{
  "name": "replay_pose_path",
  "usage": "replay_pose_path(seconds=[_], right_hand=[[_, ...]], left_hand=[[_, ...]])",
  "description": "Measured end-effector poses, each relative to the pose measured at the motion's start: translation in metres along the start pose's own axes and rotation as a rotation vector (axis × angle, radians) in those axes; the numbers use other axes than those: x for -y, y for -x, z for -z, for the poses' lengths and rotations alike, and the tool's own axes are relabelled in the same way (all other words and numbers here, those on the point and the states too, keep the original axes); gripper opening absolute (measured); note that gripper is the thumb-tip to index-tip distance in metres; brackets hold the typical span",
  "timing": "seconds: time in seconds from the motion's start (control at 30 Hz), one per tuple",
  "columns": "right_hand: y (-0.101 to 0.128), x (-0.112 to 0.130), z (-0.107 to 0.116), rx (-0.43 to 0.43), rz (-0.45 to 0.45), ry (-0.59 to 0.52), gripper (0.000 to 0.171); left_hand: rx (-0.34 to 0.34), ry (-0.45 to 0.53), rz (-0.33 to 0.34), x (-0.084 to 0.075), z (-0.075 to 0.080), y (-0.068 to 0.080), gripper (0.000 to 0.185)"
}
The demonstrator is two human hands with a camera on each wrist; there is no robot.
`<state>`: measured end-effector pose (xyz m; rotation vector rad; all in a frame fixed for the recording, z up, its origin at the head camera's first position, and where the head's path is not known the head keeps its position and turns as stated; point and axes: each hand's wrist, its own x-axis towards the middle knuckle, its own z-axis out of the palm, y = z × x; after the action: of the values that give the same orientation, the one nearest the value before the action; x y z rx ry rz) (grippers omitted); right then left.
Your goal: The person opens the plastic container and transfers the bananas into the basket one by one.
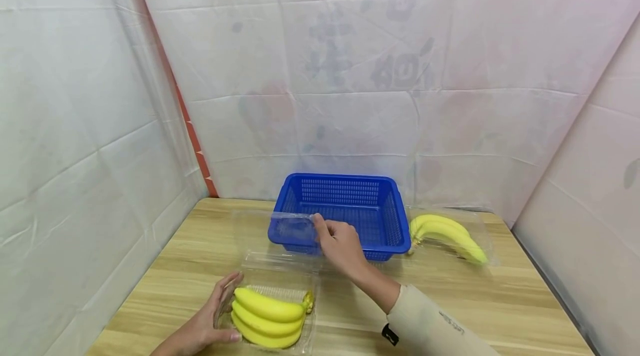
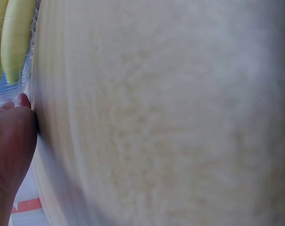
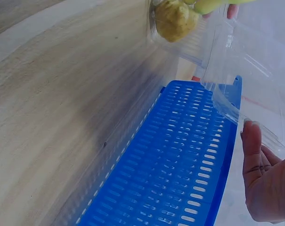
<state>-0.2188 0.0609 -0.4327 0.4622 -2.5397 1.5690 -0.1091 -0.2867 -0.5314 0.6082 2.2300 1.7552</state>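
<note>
A bunch of yellow bananas (image 1: pixel 270 317) lies in a clear plastic clamshell box (image 1: pixel 311 339) at the table's near edge. My left hand (image 1: pixel 212 317) holds the left end of this box, thumb at the front and fingers toward the back. With thumb and fingers, my right hand (image 1: pixel 342 245) pinches the edge of the box's clear lid (image 1: pixel 295 215), which stands raised on its hinge and overlaps the blue basket in the head view. The right wrist view shows the thumb (image 3: pixel 252 146) at the lid's rim. In the left wrist view, banana ends show beside the left hand (image 2: pixel 10 141).
Behind the box sits a blue slotted plastic basket (image 1: pixel 402 217). To its right, a second bunch of bananas (image 1: pixel 445 231) lies in clear plastic packaging (image 1: pixel 487 234) on the wooden table (image 1: pixel 185 256). White sheets (image 1: pixel 350 123) hang at the back and both sides.
</note>
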Motion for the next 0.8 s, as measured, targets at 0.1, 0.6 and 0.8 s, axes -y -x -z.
replay_pose_path(seconds=[0.1, 0.6, 0.8], right_hand=[[-0.001, -0.002, -0.001, -0.013, 0.014, -0.009, 0.068], [0.011, -0.006, -0.002, -0.096, 0.170, 0.154, 0.046], [0.022, -0.008, -0.002, -0.129, 0.163, 0.188, 0.029]], left_hand=[[-0.007, -0.037, 0.009, 0.000, -0.001, 0.001, 0.110], [-0.028, -0.098, -0.077, 0.004, -0.003, 0.004, 0.113], [-0.043, -0.122, -0.100, 0.005, -0.005, 0.004, 0.112]])
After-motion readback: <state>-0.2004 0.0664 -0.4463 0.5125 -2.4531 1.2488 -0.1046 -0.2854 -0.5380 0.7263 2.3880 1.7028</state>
